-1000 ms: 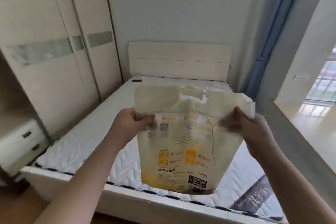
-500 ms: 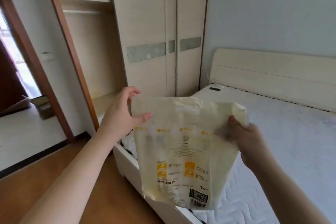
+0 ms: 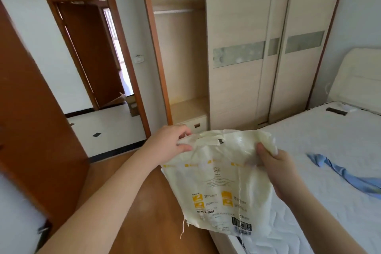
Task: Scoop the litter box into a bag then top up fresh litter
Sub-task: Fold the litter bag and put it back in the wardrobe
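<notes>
On the head camera I see both hands holding a pale litter bag (image 3: 218, 181) in the air over the wooden floor (image 3: 132, 192) and the near corner of the bed (image 3: 329, 146). My left hand (image 3: 167, 144) pinches the bag's top left edge, thumb and fingers curled on it. My right hand (image 3: 276, 169) grips the top right corner, thumb in front. A blue cloth (image 3: 346, 173) lies on the mattress to the right. Behind stand the wardrobe (image 3: 257, 47), one bay open, and the open door (image 3: 35, 109) on the left.
</notes>
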Tool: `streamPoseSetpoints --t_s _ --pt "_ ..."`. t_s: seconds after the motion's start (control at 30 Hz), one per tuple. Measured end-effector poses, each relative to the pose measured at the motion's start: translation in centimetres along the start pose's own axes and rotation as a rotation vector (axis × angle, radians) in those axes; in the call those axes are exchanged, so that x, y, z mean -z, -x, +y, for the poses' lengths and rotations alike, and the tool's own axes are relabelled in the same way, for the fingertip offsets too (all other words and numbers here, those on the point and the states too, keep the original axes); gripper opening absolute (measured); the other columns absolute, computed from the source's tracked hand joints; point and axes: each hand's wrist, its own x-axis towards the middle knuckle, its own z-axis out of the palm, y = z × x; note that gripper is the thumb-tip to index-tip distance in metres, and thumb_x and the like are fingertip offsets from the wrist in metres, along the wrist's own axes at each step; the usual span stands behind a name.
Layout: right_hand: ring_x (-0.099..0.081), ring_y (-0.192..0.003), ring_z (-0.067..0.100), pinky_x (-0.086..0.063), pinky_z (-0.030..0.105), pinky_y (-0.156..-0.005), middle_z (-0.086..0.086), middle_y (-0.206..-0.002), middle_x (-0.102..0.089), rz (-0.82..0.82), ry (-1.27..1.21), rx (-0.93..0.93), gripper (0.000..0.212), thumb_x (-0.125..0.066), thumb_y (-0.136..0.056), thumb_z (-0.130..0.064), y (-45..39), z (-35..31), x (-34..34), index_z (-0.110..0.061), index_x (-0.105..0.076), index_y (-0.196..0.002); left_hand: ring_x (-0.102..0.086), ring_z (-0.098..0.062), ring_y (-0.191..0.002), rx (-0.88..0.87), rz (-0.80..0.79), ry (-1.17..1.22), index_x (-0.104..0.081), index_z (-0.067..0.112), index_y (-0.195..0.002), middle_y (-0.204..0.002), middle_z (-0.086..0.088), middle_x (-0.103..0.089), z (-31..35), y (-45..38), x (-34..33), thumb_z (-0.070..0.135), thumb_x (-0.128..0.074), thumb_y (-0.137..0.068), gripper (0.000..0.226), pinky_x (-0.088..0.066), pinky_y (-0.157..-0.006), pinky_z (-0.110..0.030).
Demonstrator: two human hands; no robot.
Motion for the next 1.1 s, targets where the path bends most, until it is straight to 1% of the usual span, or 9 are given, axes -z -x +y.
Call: streamPoseSetpoints --t_s 0.07,0.17,0.4,0.53,0.67,0.83,0.97,1.03,1.1 --pt "-0.067 -0.073 0.03 -0.055 0.05 -0.075 0.022 -0.082 -0.07 -0.029 0.0 -0.029 0.04 -0.056 -0.094 -0.037 -1.6 0.6 -1.7 -0.001 -0.068 -0.082 -0.054 -0.011 -0.085 0.009 0.025 -0.041 -0.063 0.022 -0.098 -0.092 0.008 -0.058 -1.8 -0.7 -0.5 0.041 -0.064 -0.09 0.021 -0.048 -0.077 -0.034" --pt "-0.069 -0.079 0.033 -0.055 0.048 -0.077 0.018 -0.083 -0.072 -0.049 0.025 -0.051 0.036 -0.056 -0.094 -0.037 -3.9 1.2 -4.7 -0.005 -0.068 -0.083 -0.05 -0.01 -0.075 0.027 0.104 -0.08 -0.058 0.02 -0.088 -0.081 0.007 -0.055 -4.7 -1.8 -1.1 0.038 -0.058 -0.094 0.019 -0.042 -0.065 -0.03" --pt "-0.07 -0.091 0.022 -0.055 0.048 -0.085 0.002 -0.092 -0.075 -0.163 0.126 -0.058 0.042 -0.062 -0.082 -0.055 -11.1 3.2 -13.0 -0.018 -0.072 -0.097 -0.054 -0.006 -0.074 0.004 0.261 -0.027 -0.061 0.025 -0.093 -0.08 0.015 -0.057 -14.1 -6.1 -0.7 0.035 -0.053 -0.097 0.013 -0.04 -0.06 -0.018" --pt "-0.071 -0.093 0.022 -0.056 0.042 -0.084 0.004 -0.095 -0.075 -0.197 0.078 -0.018 0.025 -0.072 -0.083 -0.029 -14.6 3.1 -18.3 -0.013 -0.072 -0.102 -0.053 -0.009 -0.073 -0.047 0.315 -0.063 -0.061 0.024 -0.092 -0.082 0.012 -0.058 -19.8 -8.9 0.6 0.034 -0.052 -0.097 0.015 -0.042 -0.06 -0.024" --pt "-0.069 -0.077 0.015 -0.052 0.022 -0.066 0.002 -0.082 -0.074 -0.241 0.123 0.053 0.01 -0.076 -0.078 -0.013 -18.0 2.1 -23.2 -0.014 -0.074 -0.088 -0.053 -0.01 -0.07 -0.078 0.287 -0.162 -0.057 0.026 -0.088 -0.081 0.013 -0.055 -25.0 -12.1 1.7 0.034 -0.048 -0.098 0.015 -0.038 -0.056 -0.025" --pt "-0.061 -0.074 -0.005 -0.044 0.007 -0.066 -0.015 -0.076 -0.069 -0.335 0.541 0.281 0.006 -0.074 -0.083 -0.018 -23.5 1.2 -29.3 -0.022 -0.073 -0.087 -0.052 -0.012 -0.071 -0.03 0.293 -0.21 -0.05 0.03 -0.084 -0.083 0.013 -0.055 -31.1 -16.3 3.1 0.029 -0.05 -0.098 0.014 -0.031 -0.054 -0.025" --pt "-0.063 -0.082 0.007 -0.044 0.016 -0.069 -0.009 -0.089 -0.069 -0.469 0.884 0.513 0.018 -0.066 -0.089 -0.023 -28.3 0.8 -34.2 -0.02 -0.069 -0.106 -0.052 -0.012 -0.071 0.025 0.301 -0.252 -0.05 0.032 -0.084 -0.083 0.011 -0.057 -35.3 -20.7 2.8 0.023 -0.052 -0.097 0.016 -0.042 -0.058 -0.029" --pt "-0.064 -0.094 0.017 -0.047 0.025 -0.076 -0.005 -0.105 -0.07 -0.457 0.96 0.572 0.029 -0.065 -0.09 -0.029 -30.8 1.1 -36.5 -0.021 -0.065 -0.118 -0.052 -0.012 -0.071 0.024 0.304 -0.268 -0.053 0.031 -0.086 -0.082 0.011 -0.057 -36.9 -23.2 2.5 0.025 -0.051 -0.098 0.013 -0.044 -0.058 -0.03" --pt "-0.063 -0.093 0.017 -0.042 0.024 -0.072 -0.005 -0.106 -0.068 -0.445 1.019 0.596 0.029 -0.06 -0.093 -0.034 -33.8 1.5 -38.6 -0.023 -0.062 -0.119 -0.052 -0.012 -0.072 0.006 0.31 -0.265 -0.057 0.028 -0.087 -0.082 0.011 -0.057 -38.6 -25.9 1.9 0.028 -0.05 -0.099 0.013 -0.043 -0.059 -0.029"
